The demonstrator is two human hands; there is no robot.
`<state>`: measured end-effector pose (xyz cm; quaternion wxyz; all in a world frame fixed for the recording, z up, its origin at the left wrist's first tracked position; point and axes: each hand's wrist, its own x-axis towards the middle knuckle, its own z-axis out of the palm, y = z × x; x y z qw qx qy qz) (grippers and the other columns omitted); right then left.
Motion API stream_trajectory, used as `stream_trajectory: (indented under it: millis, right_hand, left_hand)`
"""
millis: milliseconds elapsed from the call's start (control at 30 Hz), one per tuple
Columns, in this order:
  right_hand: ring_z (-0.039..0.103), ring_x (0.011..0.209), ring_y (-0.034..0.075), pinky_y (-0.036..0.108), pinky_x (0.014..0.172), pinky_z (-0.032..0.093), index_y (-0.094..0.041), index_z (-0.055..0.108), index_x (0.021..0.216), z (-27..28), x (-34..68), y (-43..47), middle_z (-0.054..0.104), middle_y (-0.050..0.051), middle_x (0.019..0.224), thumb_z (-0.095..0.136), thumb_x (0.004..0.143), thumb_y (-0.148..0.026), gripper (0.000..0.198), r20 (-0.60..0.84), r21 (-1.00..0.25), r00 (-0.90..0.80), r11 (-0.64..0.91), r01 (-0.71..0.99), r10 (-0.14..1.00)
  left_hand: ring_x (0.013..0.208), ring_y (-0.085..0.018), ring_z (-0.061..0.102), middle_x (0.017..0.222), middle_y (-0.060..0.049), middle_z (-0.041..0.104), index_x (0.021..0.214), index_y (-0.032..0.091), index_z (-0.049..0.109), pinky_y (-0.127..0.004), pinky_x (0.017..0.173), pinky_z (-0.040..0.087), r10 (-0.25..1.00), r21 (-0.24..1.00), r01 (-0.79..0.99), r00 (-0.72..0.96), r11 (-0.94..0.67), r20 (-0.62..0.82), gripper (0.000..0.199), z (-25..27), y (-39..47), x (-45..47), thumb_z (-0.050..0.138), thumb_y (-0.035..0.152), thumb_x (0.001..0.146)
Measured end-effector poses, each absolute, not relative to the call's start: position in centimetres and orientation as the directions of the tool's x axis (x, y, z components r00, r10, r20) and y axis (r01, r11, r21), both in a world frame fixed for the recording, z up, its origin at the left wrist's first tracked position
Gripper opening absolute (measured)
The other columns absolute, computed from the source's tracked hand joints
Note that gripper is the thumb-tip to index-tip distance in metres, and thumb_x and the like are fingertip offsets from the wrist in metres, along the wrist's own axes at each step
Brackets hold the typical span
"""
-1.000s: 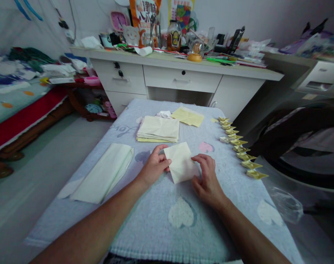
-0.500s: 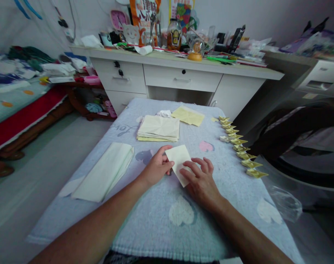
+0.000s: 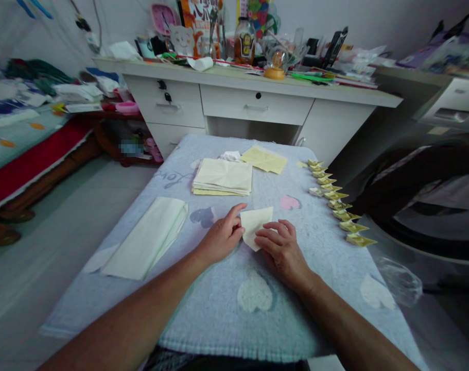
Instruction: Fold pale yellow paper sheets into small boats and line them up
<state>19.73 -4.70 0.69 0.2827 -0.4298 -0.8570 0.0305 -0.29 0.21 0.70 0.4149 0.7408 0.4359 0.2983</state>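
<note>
A small cream sheet of paper [image 3: 253, 220], apparently folded, is held low over the cloth-covered table between my two hands. My left hand [image 3: 223, 236] has its thumb and fingers closed at the sheet's left edge, the index finger reaching up beside it. Curled fingers of my right hand [image 3: 283, 250] grip the lower right part of the sheet and hide its corner. Beyond my hands lies a stack of creased cream paper [image 3: 222, 175]. To the left rests a long folded bundle of pale paper [image 3: 147, 239]. Several small folded yellow paper boats [image 3: 339, 205] stand in a row on the right.
A yellow sheet [image 3: 264, 158] and a crumpled white tissue [image 3: 230, 155] lie at the back of the blue cloth [image 3: 203, 314]. Behind is a cluttered white desk [image 3: 234, 77]. A front-loading washing machine [image 3: 450, 113] stands right, a bed [image 3: 25, 139] left.
The sheet has turned between my hands, and its outline now looks shorter and wider. My right fingers have drawn closer together at its lower right; the left hand stays at its left edge.
</note>
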Motion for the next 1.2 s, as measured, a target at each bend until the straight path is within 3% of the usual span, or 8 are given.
stream_trajectory:
  millis: [267,433,533,667,767,867,1000,1200]
  right_hand:
    - [0.053,0.096,0.022,0.044,0.089,0.035,-0.022,0.065,0.099,1.1,19.8,-4.7,0.070,0.005,0.097,0.052,0.090,-0.014,0.018,0.494,-0.327,-0.437,0.626,0.708,0.752]
    - [0.052,0.093,0.022,0.041,0.085,0.035,-0.022,0.065,0.098,1.0,19.8,-4.9,0.067,0.007,0.095,0.051,0.087,-0.014,0.019,0.436,-0.361,-0.458,0.617,0.700,0.775]
    - [0.052,0.088,0.021,0.039,0.083,0.034,-0.020,0.065,0.092,1.1,19.7,-5.1,0.065,0.006,0.089,0.054,0.084,-0.016,0.014,0.347,-0.372,-0.501,0.607,0.703,0.793]
    - [0.052,0.084,0.020,0.038,0.081,0.033,-0.018,0.061,0.083,1.5,19.4,-5.3,0.061,0.005,0.084,0.055,0.083,-0.019,0.006,0.239,-0.370,-0.533,0.584,0.723,0.812]
    - [0.050,0.084,0.020,0.036,0.078,0.033,-0.018,0.057,0.078,1.6,19.2,-5.3,0.058,0.005,0.084,0.057,0.078,-0.021,0.003,0.211,-0.370,-0.521,0.561,0.740,0.827]
    - [0.048,0.084,0.020,0.035,0.076,0.033,-0.018,0.055,0.077,1.6,19.1,-5.3,0.056,0.005,0.084,0.058,0.079,-0.022,0.005,0.197,-0.396,-0.503,0.537,0.745,0.842]
    - [0.049,0.082,0.019,0.034,0.076,0.035,-0.018,0.057,0.076,1.3,19.2,-5.1,0.057,0.005,0.084,0.055,0.084,-0.020,0.008,0.204,-0.476,-0.464,0.502,0.722,0.862]
    - [0.050,0.085,0.019,0.035,0.076,0.037,-0.018,0.059,0.073,0.5,19.6,-4.7,0.059,0.005,0.088,0.058,0.086,-0.023,0.014,0.215,-0.577,-0.374,0.426,0.697,0.902]
  left_hand:
    - [0.062,-0.014,0.053,0.066,0.004,0.059,0.140,0.020,0.038,-0.024,0.065,0.037,0.881,0.896,0.364,0.470,-0.254,0.059,0.060,1.3,-0.2,-0.1,0.051,0.015,0.081]
    - [0.064,-0.015,0.055,0.068,0.003,0.060,0.137,0.023,0.043,-0.025,0.068,0.038,0.888,0.895,0.363,0.455,-0.258,0.071,0.060,1.0,-0.1,-0.1,0.054,0.014,0.079]
    - [0.076,-0.018,0.057,0.081,0.000,0.062,0.137,0.022,0.042,-0.029,0.076,0.042,0.900,0.834,0.460,0.425,-0.304,0.094,0.061,0.2,0.2,-0.2,0.056,0.014,0.078]
    - [0.110,-0.025,0.048,0.114,-0.007,0.053,0.127,0.022,0.049,-0.038,0.096,0.039,0.889,0.681,0.579,0.370,-0.448,0.270,0.060,-0.2,0.6,-0.6,0.065,0.012,0.070]
    - [0.108,-0.025,0.046,0.108,-0.006,0.050,0.109,0.022,0.058,-0.041,0.097,0.038,0.868,0.621,0.608,0.384,-0.494,0.315,0.043,0.1,0.8,-0.8,0.067,0.011,0.069]
    - [0.100,-0.022,0.048,0.098,-0.004,0.053,0.093,0.021,0.064,-0.038,0.092,0.040,0.820,0.613,0.566,0.503,-0.551,0.274,0.023,0.3,0.7,-0.9,0.060,0.009,0.074]
    - [0.098,-0.021,0.049,0.094,-0.004,0.055,0.087,0.020,0.067,-0.034,0.088,0.042,0.768,0.618,0.519,0.597,-0.591,0.233,0.029,0.1,0.6,-0.9,0.050,0.001,0.073]
    - [0.098,-0.022,0.049,0.095,-0.005,0.054,0.084,0.020,0.068,-0.036,0.090,0.041,0.763,0.620,0.543,0.629,-0.566,0.146,0.027,0.6,0.5,-0.9,0.055,0.004,0.067]
